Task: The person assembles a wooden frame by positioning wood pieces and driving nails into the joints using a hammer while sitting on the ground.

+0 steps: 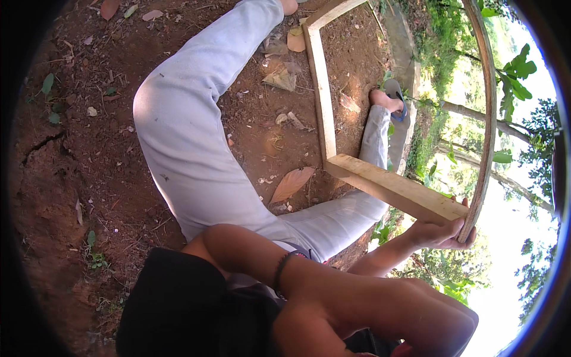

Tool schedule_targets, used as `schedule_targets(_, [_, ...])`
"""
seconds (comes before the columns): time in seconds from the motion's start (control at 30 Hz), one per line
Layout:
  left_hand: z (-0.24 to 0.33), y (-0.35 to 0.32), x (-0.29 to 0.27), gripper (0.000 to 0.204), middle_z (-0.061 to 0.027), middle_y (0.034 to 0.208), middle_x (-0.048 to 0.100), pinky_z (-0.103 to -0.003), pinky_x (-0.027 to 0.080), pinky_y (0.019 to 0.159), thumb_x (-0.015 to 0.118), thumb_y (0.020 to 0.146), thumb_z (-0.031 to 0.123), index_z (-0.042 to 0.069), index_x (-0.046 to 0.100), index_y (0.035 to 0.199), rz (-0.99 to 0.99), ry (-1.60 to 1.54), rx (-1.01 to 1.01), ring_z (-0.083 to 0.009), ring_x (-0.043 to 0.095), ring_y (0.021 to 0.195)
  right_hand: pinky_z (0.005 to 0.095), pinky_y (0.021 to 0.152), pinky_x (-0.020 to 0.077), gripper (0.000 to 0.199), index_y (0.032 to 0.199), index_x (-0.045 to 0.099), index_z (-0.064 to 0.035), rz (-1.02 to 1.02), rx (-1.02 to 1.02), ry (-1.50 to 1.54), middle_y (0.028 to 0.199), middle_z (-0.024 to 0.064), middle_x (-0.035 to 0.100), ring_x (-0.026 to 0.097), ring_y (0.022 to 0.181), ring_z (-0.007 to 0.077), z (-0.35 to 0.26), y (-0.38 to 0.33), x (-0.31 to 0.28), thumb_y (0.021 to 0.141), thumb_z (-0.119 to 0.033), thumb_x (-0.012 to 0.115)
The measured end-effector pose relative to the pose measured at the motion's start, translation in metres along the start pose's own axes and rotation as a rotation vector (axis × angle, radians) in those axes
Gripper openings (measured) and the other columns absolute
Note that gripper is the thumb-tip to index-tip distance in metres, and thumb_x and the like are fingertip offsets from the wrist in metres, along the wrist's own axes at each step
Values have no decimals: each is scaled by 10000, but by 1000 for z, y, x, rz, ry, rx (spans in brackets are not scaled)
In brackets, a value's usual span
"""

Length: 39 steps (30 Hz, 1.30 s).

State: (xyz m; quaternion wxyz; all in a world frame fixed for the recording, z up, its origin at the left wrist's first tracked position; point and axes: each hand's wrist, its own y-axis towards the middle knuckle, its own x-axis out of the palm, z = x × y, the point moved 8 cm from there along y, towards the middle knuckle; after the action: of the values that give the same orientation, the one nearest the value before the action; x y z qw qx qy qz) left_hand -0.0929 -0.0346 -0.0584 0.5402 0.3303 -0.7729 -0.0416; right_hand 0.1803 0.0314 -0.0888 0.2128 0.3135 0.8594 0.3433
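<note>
A rectangular frame of pale wooden battens stands tilted over the dirt between my legs. My right hand grips its near right corner from below, fingers wrapped round the joint where the near batten meets the thin right rail. My left forearm, with a dark wristband, crosses the lower picture. My left hand lies very close to the camera at the bottom edge. It is blurred, and I cannot see whether it holds anything.
My legs in light grey trousers spread over red-brown soil with dry leaves. One foot wears a blue sandal by a concrete kerb. Grass, bushes and trees fill the right side.
</note>
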Motion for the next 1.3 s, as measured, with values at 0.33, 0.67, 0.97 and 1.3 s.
schedule_targets(0.33, [-69,-22,-83,136,-94,737,549,-367,427,686,601,787,134,16,533,777,-27,514,-815,-276,550,692,430,754,607,393,1209,326,-124,-44,-379,-330,1135,293,520,609,979,367,-18,-10,-8,876,-214,514])
schedule_targets(0.67, [-111,-68,-193,757,-155,1120,515,-465,467,886,759,588,102,81,409,1259,-492,1624,-567,-346,552,1052,583,928,521,414,1278,331,-82,-220,64,80,1271,340,454,501,1186,469,1,5,3,935,-313,349])
schedule_targets(0.97, [-135,-75,-216,723,-137,954,577,-463,479,780,771,577,230,76,433,1197,-513,1583,-655,-350,610,883,595,944,490,421,1306,355,-115,-209,134,150,1343,338,412,469,1234,442,12,8,-9,1023,-409,249])
schedule_targets(1.3, [-139,-72,-218,708,-164,952,595,-453,482,797,781,560,219,55,469,1174,-510,1529,-715,-365,606,922,558,967,492,381,1259,375,-139,-133,164,180,1314,319,467,489,1229,419,11,7,-8,1024,-420,270])
